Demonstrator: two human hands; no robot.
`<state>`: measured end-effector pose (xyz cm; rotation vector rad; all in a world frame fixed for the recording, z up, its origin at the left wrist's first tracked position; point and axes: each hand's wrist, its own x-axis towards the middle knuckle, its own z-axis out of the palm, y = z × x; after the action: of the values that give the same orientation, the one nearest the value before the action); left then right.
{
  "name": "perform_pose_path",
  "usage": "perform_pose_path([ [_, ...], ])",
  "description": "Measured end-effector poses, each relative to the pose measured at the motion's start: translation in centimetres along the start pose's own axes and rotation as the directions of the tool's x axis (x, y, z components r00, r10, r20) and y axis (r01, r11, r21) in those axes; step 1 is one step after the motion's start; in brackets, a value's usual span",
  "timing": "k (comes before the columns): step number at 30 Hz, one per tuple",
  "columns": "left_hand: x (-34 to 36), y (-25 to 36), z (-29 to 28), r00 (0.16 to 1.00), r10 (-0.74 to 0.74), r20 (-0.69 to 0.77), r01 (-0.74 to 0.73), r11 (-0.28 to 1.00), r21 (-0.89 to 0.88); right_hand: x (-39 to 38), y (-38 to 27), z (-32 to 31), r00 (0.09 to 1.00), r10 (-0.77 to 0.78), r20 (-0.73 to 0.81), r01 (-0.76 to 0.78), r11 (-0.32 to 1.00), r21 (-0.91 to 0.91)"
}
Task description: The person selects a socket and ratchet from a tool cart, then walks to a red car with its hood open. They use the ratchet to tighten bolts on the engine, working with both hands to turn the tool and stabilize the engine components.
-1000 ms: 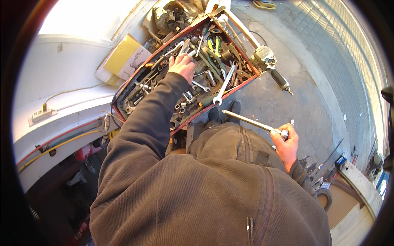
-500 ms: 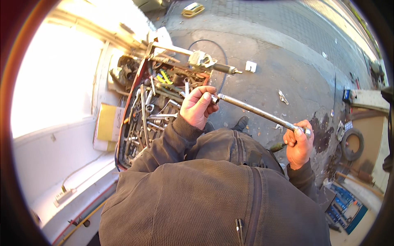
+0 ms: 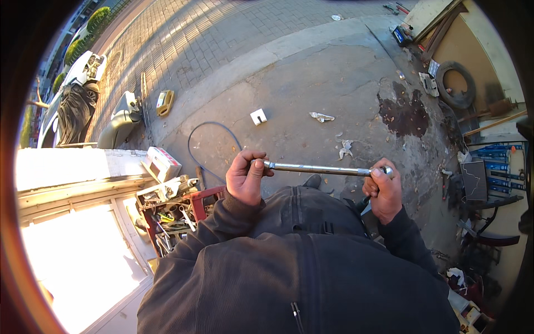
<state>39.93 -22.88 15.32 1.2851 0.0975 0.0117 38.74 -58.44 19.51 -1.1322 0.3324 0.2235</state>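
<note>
A long steel extension bar (image 3: 317, 168) lies nearly level in front of my body, held between both hands. My left hand (image 3: 246, 181) is closed, its thumb and fingers pinching the bar's left end, where a short metal socket sits, partly hidden by the fingertips. At the other end my right hand (image 3: 384, 195) wraps round the round metal head of a ratchet (image 3: 388, 172). Part of a dark handle shows below the right fingers; most of it is covered by the hand.
Left of me stands a red tool tray (image 3: 197, 203) heaped with wrenches and sockets. A cable (image 3: 190, 142) curls over the concrete beyond it. A white block (image 3: 258, 116), scraps and a dark stain (image 3: 403, 111) mark the ground. A tyre (image 3: 456, 84) and blue tool case (image 3: 503, 167) lie right.
The socket in my left hand, apart from the bar before, now meets its end. My hands are closer together and the bar is more level. The view has swung right, away from the tool tray.
</note>
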Motion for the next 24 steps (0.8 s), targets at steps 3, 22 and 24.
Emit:
perform_pose_path([
  [3, 3.2, -1.6, 5.0, 0.996, -0.074, -0.050, 0.074, 0.997, 0.004, 2.0, -2.4, -3.6, 0.997, -0.069, -0.036, 0.067, 0.996, -0.057],
  [22, 2.1, 2.1, -6.8, 0.936, 0.272, 0.221, -0.309, 0.340, 0.888, 10.7, -1.8, 10.4, 0.937, 0.057, 0.345, 0.098, 0.904, -0.416],
  [24, -0.8, 2.2, -9.9, 0.947, 0.190, 0.259, -0.311, 0.344, 0.886, 10.9, -0.6, 13.6, 0.897, 0.131, 0.422, 0.105, 0.865, -0.491],
])
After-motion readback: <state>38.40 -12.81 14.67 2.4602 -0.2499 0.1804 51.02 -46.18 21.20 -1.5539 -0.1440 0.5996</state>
